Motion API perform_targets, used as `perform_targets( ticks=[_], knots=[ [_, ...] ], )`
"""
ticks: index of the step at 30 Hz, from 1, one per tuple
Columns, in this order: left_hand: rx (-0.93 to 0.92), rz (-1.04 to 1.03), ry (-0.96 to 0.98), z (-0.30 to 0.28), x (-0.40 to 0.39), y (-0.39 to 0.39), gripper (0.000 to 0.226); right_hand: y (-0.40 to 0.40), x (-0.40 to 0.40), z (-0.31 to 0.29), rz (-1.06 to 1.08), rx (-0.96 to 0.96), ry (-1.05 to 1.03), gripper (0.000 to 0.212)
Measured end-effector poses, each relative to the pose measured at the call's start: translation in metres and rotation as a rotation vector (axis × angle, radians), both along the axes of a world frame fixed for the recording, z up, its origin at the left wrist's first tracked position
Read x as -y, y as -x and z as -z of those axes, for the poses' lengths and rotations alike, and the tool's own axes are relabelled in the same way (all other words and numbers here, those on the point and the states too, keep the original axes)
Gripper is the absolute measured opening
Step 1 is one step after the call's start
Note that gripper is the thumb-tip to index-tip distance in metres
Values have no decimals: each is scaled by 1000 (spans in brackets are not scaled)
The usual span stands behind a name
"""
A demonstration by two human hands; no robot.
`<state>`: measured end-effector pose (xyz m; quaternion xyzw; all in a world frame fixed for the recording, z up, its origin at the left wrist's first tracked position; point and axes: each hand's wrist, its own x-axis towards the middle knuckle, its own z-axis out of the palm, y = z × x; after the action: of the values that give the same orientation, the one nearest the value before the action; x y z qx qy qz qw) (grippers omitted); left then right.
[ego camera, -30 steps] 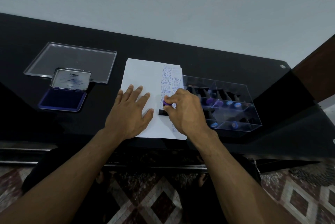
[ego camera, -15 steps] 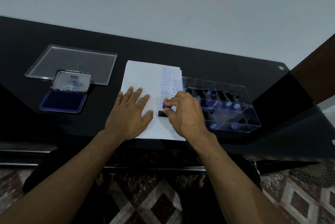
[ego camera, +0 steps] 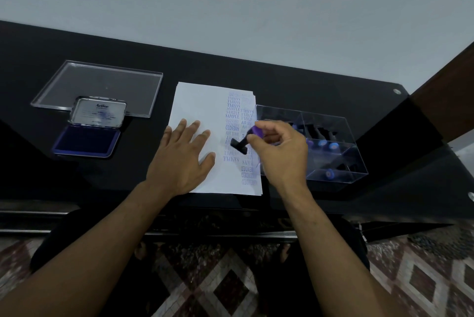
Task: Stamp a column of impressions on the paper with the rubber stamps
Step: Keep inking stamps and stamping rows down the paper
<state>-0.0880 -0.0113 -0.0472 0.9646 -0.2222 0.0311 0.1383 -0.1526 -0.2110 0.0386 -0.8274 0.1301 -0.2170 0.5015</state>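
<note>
Nearest me, my two forearms reach up from the bottom edge over a patterned tile floor [ego camera: 220,288] toward the black table [ego camera: 320,91]. My left hand [ego camera: 179,160] lies flat on the paper [ego camera: 200,106] at about 7 o'clock of the sheet, fingers straight and spread, pressing it down. My right hand [ego camera: 279,152] sits at the sheet's 3 o'clock edge, its thumb and curled fingers pinching the purple handle of a rubber stamp [ego camera: 245,141]. The stamp is tilted, its black base pointing toward 8 o'clock and hanging just over the printed column; I cannot tell whether it touches the paper. Blue impressions [ego camera: 234,116] reading SAMPLE, AMENDED and AIR MAIL run down the sheet's right side. Just beside the paper at 3 o'clock stands a clear box [ego camera: 333,121] holding more stamps. Well apart at 9 o'clock lies the open ink pad [ego camera: 87,139], lid raised, and touching it behind, at 10 o'clock, a clear flat tray [ego camera: 102,85].
</note>
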Motion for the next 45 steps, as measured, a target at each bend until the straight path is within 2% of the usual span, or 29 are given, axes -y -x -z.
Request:
perform_targets(
  ticks=[5, 25, 36, 39, 43, 45],
  knots=[
    [-8, -1, -2, -1, 1, 1, 76, 0, 9, 4, 79, -8, -257, 25],
    [-21, -7, -9, -2, 1, 1, 75, 2, 17, 7, 92, -45, -289, 20],
    [-58, -16, 26, -15, 15, 1, 70, 14, 39, -10, 158, 46, -523, 15],
    [-70, 17, 85, -18, 30, 6, 71, 19, 48, -9, 177, 10, -352, 12],
    [-74, 54, 117, -19, 52, 12, 68, 22, 54, -3, 119, -107, 170, 11],
    [-66, 68, 124, -18, 62, 13, 62, 23, 55, 1, 52, -170, 336, 11]
  ],
)
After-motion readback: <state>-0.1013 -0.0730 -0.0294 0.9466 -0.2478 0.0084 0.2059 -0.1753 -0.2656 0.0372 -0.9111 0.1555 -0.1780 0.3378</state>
